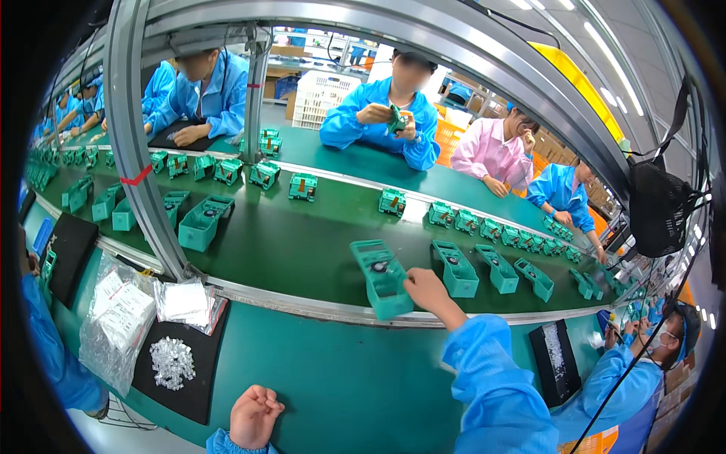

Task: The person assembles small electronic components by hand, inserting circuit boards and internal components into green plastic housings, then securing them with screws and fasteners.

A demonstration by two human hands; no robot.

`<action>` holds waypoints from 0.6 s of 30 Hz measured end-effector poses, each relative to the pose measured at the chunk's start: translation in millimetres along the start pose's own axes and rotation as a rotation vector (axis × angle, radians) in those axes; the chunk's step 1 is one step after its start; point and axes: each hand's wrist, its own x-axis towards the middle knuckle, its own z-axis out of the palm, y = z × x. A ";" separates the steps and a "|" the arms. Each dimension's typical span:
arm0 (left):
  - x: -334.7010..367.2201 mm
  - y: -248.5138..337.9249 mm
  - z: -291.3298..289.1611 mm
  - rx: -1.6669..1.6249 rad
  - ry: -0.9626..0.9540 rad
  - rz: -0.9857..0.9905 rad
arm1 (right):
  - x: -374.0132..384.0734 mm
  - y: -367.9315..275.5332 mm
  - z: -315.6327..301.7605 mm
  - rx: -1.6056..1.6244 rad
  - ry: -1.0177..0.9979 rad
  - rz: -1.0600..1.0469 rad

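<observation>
My right hand (432,292) reaches over the near edge of the conveyor belt. Its fingers are closed on the side of a green plastic housing (392,296), a long open shell with a dark round part inside, which is tilted over the belt's edge. Low over the table, my left hand (255,416) is curled, with its fingers folded in; whatever they may hold is hidden. To its left, a pile of small clear plastic pieces (172,363) lies on a black mat (198,390).
More green housings (456,271) line the belt (302,261); smaller green assemblies (303,187) run along its far side. A metal post (144,151) rises at left. Plastic bags (113,321) lie beside the mat. A black tray (556,363) stands right. Co-workers (386,125) sit opposite and alongside.
</observation>
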 end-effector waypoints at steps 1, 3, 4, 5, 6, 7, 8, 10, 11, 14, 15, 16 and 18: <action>6.3 -1.4 -3.7 0.031 -0.007 -0.003 | 14.1 9.0 6.8 0.006 0.006 -0.004; 4.9 -1.2 -2.2 0.070 -0.034 0.019 | 32.3 15.6 7.2 0.016 0.118 0.147; 5.7 -1.9 -0.4 0.068 -0.037 0.010 | 38.3 9.4 9.1 0.070 0.057 0.253; 6.9 -2.1 -0.2 0.066 -0.045 -0.002 | 37.9 3.3 12.5 0.082 0.057 0.247; 10.8 -4.6 -6.0 0.097 -0.068 0.004 | 31.5 -3.3 16.9 -0.142 0.322 0.139; 10.9 -2.6 -3.9 0.107 -0.062 0.011 | 20.1 -21.4 19.7 -0.364 0.579 0.027; 9.1 -2.6 0.0 0.091 -0.029 0.007 | 3.9 -51.2 20.1 -0.223 0.522 -0.105; 6.6 -4.9 0.4 0.084 -0.015 -0.021 | -45.6 -102.0 29.7 0.286 0.284 -0.480; 5.4 -8.4 3.3 0.090 0.002 -0.008 | -78.4 -124.6 42.2 0.284 0.165 -0.695; 3.7 -23.7 30.3 0.013 -0.143 -0.082 | -154.2 -164.5 59.2 0.202 0.152 -0.873; 5.9 -30.6 37.2 0.020 -0.165 -0.093 | -158.6 -162.6 61.5 0.220 0.142 -0.894; 8.3 -36.9 37.3 -0.092 -0.221 -0.132 | -160.2 -157.8 62.3 0.224 0.218 -0.795; 9.1 -43.1 45.8 -0.189 -0.269 -0.183 | -160.9 -150.3 63.0 0.250 0.275 -0.728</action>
